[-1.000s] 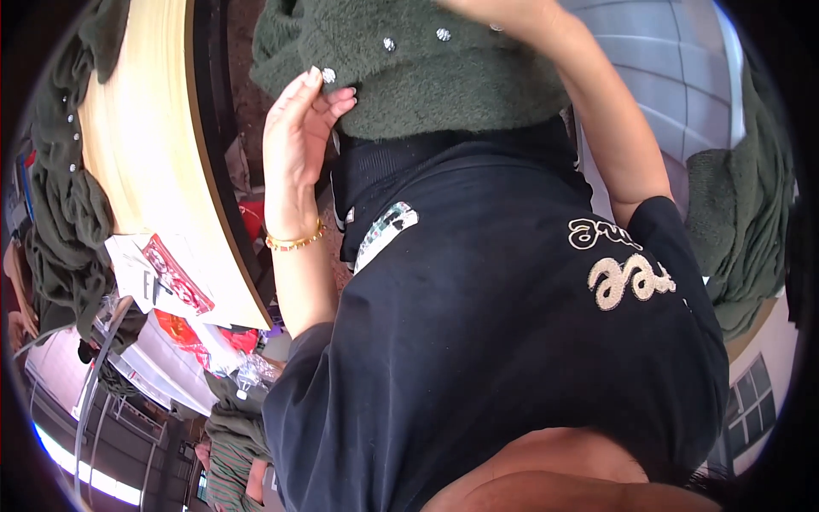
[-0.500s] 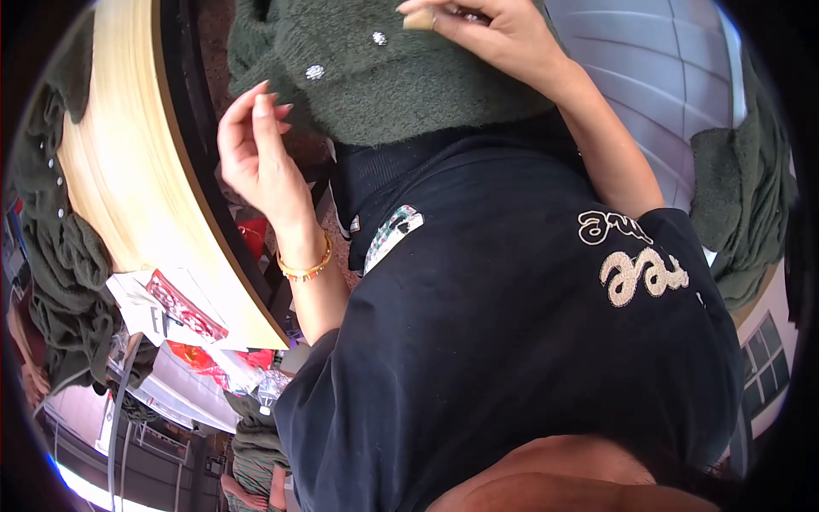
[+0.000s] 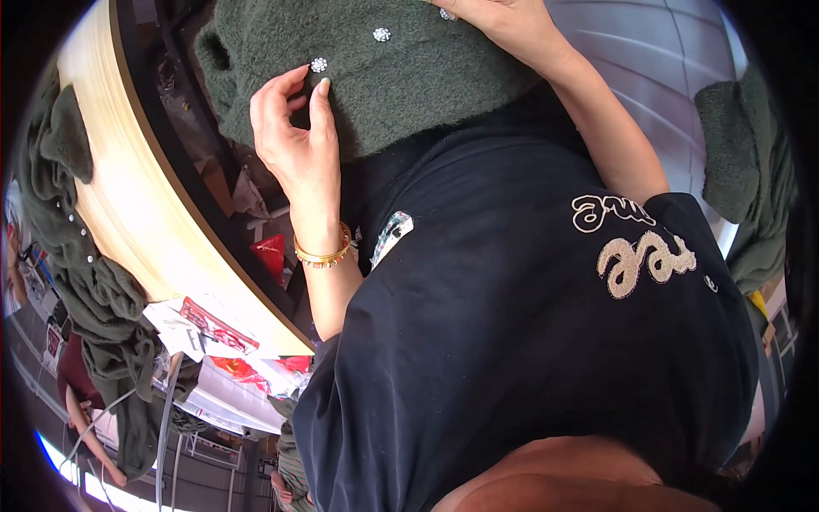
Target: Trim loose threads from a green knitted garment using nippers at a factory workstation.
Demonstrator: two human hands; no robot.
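A dark green fuzzy knit garment [image 3: 392,94] lies over my lap, with sparkly round buttons on it. Beside one button [image 3: 318,65] is my left hand [image 3: 294,141], thumb and forefinger parted and their tips at the knit; nothing shows between them. A second button [image 3: 381,34] sits farther right. My right hand [image 3: 512,30] rests at the garment's far right part, by another button [image 3: 447,14]. Its fingers look drawn together, but the tips are cut off by the top edge, so what they hold is hidden.
A pale wooden table [image 3: 145,205] curves along my left. On it lie more green knit garments [image 3: 94,282] and papers with a red packet [image 3: 217,324]. Another green garment [image 3: 742,162] hangs at right near a grey-white covered surface [image 3: 640,77]. A person's arm [image 3: 94,427] shows at lower left.
My left hand has moved right and slightly down onto the knit, its thumb and forefinger spreading. My right hand has shifted up, partly out of view. The garment has moved slightly left.
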